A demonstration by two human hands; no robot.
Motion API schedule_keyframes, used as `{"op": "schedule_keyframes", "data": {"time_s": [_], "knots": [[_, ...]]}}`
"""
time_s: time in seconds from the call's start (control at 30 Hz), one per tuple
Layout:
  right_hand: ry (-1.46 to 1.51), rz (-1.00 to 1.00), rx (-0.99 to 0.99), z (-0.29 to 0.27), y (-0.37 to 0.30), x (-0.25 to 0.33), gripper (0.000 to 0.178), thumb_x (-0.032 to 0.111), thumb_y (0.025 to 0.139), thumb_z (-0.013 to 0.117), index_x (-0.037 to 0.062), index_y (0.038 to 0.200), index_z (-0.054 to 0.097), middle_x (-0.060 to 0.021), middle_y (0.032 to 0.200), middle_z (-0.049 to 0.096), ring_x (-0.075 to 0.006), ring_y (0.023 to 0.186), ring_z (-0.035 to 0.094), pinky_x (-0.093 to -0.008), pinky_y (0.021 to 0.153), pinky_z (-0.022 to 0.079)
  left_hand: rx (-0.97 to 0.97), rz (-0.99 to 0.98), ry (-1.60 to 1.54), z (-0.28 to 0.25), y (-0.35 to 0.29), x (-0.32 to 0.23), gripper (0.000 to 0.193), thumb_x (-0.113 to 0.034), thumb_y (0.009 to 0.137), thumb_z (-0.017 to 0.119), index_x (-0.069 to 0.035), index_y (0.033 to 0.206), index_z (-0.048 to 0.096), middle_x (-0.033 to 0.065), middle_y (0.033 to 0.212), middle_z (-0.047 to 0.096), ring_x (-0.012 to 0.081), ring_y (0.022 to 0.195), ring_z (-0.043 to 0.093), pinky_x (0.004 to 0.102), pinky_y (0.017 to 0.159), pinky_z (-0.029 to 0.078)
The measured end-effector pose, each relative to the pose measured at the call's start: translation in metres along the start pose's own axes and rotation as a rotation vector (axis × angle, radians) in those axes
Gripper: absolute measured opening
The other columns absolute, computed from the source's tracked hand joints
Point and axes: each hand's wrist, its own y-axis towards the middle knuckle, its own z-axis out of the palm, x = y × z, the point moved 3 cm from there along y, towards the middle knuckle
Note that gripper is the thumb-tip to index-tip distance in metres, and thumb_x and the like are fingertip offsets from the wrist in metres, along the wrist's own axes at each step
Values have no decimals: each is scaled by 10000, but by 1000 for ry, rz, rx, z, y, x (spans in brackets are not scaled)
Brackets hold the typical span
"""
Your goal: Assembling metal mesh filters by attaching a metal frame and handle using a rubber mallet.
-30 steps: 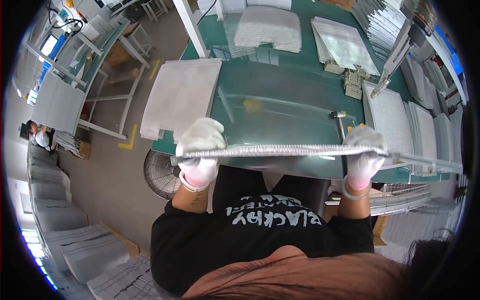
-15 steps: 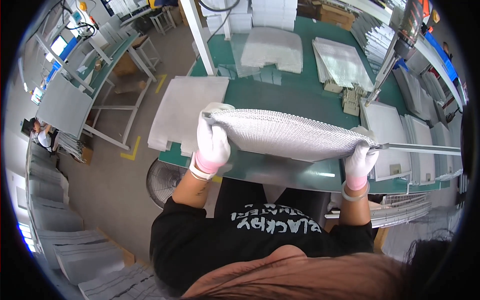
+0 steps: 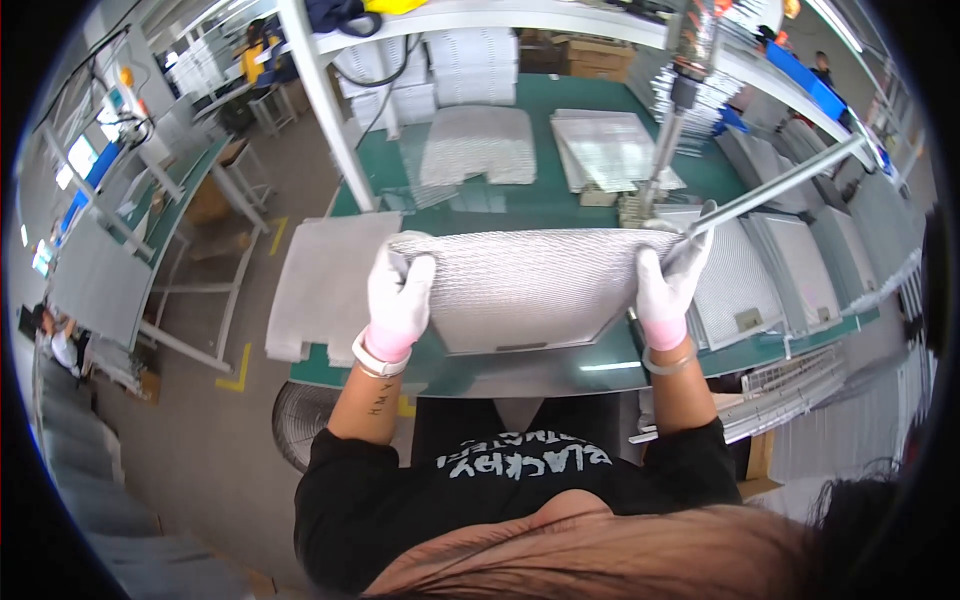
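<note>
A silver metal mesh sheet point(image 3: 540, 285) hangs tilted over the near edge of the green table point(image 3: 460, 378). My left hand point(image 3: 402, 295), in a white glove with a pink cuff, is closed around its left edge. My right hand point(image 3: 668, 290), gloved the same way, grips the sheet's upper right corner. From that right hand a long thin metal strip point(image 3: 780, 188) slants up to the right, its near end at the fingers. How the strip sits against the sheet's edge is hidden by the glove.
Pale mesh sheets point(image 3: 325, 280) lie stacked at the left, with further stacks point(image 3: 480, 145) at the back. A power screwdriver point(image 3: 685, 85) hangs at the right, near finished mesh panels point(image 3: 740, 285). A shelf post point(image 3: 325, 100) stands at back left; a floor fan point(image 3: 305, 420) sits below.
The mesh sheet has tipped so that more of its broad face shows. The metal strip has swung from level to slanting upward, and the head view has shifted.
</note>
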Motion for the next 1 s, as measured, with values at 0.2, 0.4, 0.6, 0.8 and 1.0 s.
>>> {"op": "schedule_keyframes", "data": {"time_s": [0.2,0.4,0.6,0.8,1.0], "knots": [[-101,4,37,-19,19,11,969,17,765,702,7,1500,71,-162,1171,554,-231,942,607,-304,859,477,3,23,-53,0,8,16,156,-34,906,567,-17,1061,555,-7,920,571,58,816,500,223,758,424],[-783,-299,685,-15,59,73,713,199,708,775,6,1330,484,-160,898,631,-312,759,622,-370,694,509,-12,-2,-112,-2,3,22,184,-38,900,567,-14,1081,548,-3,958,572,64,863,510,224,800,421],[-638,-420,971,-14,82,82,534,34,815,601,37,1338,497,-137,721,546,-334,655,563,-416,606,448,11,87,-104,-1,0,16,197,-57,896,580,-10,1085,547,8,972,590,64,873,517,222,805,423],[-550,-524,1273,24,80,94,581,-33,759,626,57,1321,511,-117,730,573,-315,655,579,-394,596,469,90,58,19,-15,-8,6,204,-78,874,635,-12,1053,565,-17,858,602,54,715,521,220,659,439],[-350,-366,1239,54,77,93,403,-1,748,649,49,1144,596,-115,810,616,-300,709,614,-391,634,482,77,-44,-93,-13,-4,-15,235,-36,836,660,-19,1054,576,16,851,600,67,693,520,219,640,432]]}}
